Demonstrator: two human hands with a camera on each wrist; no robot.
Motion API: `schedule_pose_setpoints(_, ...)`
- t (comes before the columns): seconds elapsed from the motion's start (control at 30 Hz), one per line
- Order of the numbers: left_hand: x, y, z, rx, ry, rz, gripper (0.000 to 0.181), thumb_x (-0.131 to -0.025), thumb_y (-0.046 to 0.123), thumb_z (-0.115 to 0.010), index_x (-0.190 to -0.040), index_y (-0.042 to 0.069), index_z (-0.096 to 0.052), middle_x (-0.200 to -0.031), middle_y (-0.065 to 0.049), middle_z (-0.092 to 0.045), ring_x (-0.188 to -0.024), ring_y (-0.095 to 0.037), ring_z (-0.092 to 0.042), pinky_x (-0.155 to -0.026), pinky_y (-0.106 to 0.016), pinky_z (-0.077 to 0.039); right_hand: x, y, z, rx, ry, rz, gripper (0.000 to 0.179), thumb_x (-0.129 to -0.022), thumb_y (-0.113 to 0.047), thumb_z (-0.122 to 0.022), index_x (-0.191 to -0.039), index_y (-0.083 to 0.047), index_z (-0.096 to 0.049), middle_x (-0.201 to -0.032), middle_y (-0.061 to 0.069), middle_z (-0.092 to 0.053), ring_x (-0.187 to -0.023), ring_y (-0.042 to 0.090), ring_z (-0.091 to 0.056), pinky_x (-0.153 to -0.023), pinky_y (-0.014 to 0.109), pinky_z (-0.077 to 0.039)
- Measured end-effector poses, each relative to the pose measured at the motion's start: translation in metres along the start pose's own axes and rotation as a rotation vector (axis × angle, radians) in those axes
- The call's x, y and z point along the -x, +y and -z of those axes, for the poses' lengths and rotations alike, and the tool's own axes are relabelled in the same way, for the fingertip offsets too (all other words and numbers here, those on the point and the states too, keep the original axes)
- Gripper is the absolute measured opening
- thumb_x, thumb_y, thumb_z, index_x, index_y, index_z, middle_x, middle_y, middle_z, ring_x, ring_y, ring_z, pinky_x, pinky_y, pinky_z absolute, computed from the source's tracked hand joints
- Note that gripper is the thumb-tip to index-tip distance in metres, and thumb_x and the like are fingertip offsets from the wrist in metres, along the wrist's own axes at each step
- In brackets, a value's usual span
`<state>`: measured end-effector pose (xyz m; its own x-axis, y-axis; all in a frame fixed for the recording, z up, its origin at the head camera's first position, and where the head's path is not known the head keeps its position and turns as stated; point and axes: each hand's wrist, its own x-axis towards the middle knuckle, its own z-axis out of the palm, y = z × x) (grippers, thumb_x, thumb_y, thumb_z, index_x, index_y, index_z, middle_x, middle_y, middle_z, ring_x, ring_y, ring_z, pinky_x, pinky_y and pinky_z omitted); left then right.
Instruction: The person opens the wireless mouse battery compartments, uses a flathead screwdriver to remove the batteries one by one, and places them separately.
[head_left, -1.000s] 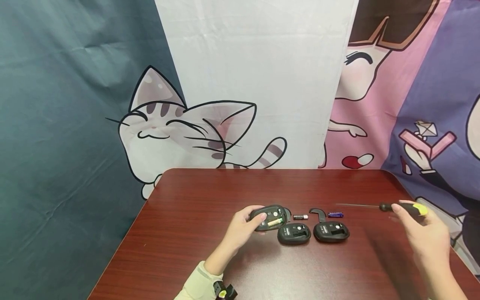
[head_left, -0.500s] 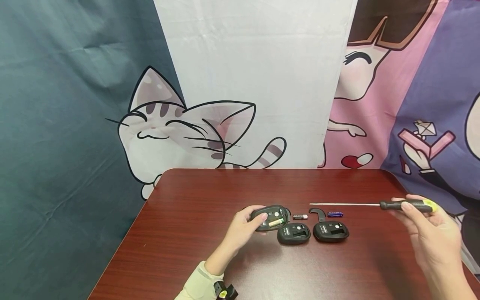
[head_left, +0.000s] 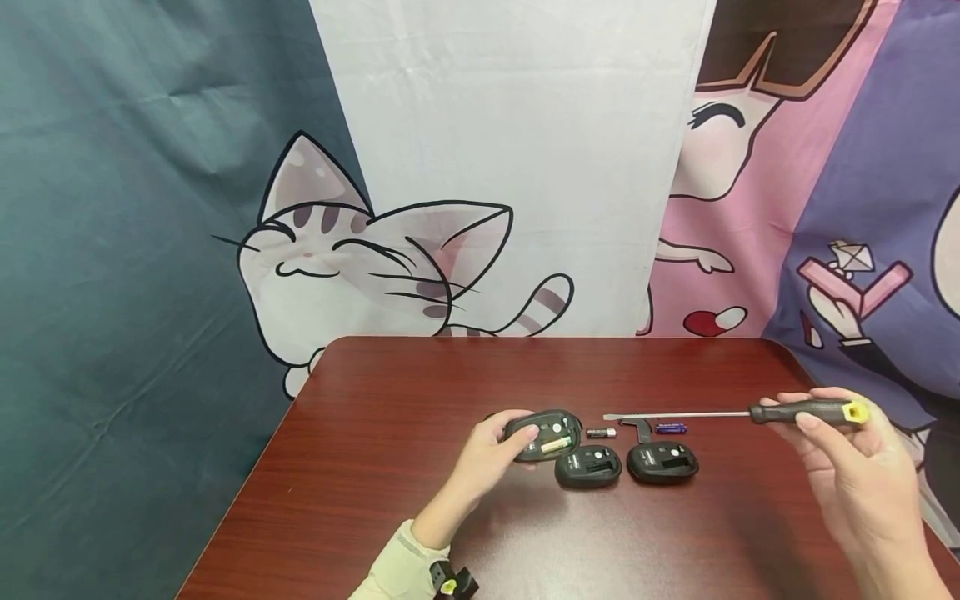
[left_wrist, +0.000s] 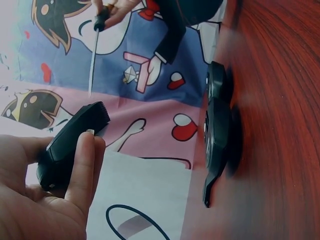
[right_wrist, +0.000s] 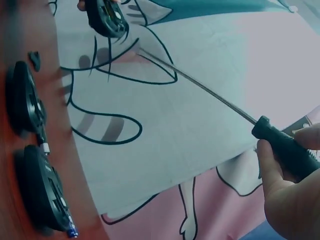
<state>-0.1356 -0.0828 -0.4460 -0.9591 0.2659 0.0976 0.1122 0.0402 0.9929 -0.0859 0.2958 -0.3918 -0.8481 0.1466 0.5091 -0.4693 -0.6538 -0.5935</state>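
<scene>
My left hand (head_left: 487, 457) holds a black computer mouse (head_left: 542, 427) above the table, its underside facing up. A battery (head_left: 556, 445) sits in the mouse's uncovered compartment. The left wrist view shows this mouse (left_wrist: 70, 142) gripped between thumb and fingers. On the right, my right hand (head_left: 862, 467) grips the black-and-yellow handle of a flathead screwdriver (head_left: 780, 412). Its long shaft points left, and the tip is a short gap from the held mouse. The right wrist view shows the screwdriver (right_wrist: 285, 147) aimed toward the mouse (right_wrist: 106, 19).
Two more black mice, one in the middle (head_left: 588, 468) and one to the right (head_left: 662, 464), lie underside up with bare battery slots. Behind them are a black battery (head_left: 600, 433), a blue battery (head_left: 671, 428) and a dark curved cover (head_left: 641, 432) on the red-brown table (head_left: 360, 467).
The screwdriver has swung in from the right, its tip now nearer the held mouse and slightly lower. The left hand has shifted the mouse a little to the right.
</scene>
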Motion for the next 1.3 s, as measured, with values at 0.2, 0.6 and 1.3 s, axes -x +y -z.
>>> schedule_pose_setpoints(0.2,-0.001,-0.001,-0.003,-0.008,-0.012,0.025,0.036,-0.099,0.022,-0.066,-0.127,-0.001,-0.064,-0.102,-0.018,-0.072,-0.071,-0.021,-0.073,-0.073,-0.05,-0.064,0.008,0.0,-0.017,0.076,-0.063,-0.012,0.039,-0.1,0.021,-0.029,-0.136,0.014,-0.041,-0.121,0.028,-0.065,-0.11,0.036,-0.069,-0.095,0.041,-0.057)
schedule_pose_setpoints(0.6,-0.002,0.001,-0.006,-0.025,-0.013,0.055,0.036,-0.1,0.021,-0.066,-0.126,-0.003,-0.062,-0.099,-0.017,-0.072,-0.071,-0.027,-0.074,-0.074,-0.049,-0.064,0.03,0.002,-0.06,0.695,-0.026,0.114,0.046,-0.087,0.029,-0.051,-0.131,0.021,-0.041,-0.117,0.015,-0.07,-0.107,0.017,-0.071,-0.093,0.017,-0.055)
schedule_pose_setpoints(1.3,-0.002,0.001,-0.009,-0.03,0.019,0.076,0.037,-0.1,0.024,-0.066,-0.124,-0.003,-0.062,-0.1,-0.017,-0.072,-0.071,-0.027,-0.074,-0.072,-0.042,-0.065,0.035,0.008,-0.083,1.143,-0.136,0.33,0.05,-0.08,0.021,-0.071,-0.125,0.019,-0.051,-0.115,0.007,-0.072,-0.106,0.005,-0.068,-0.091,0.008,-0.051)
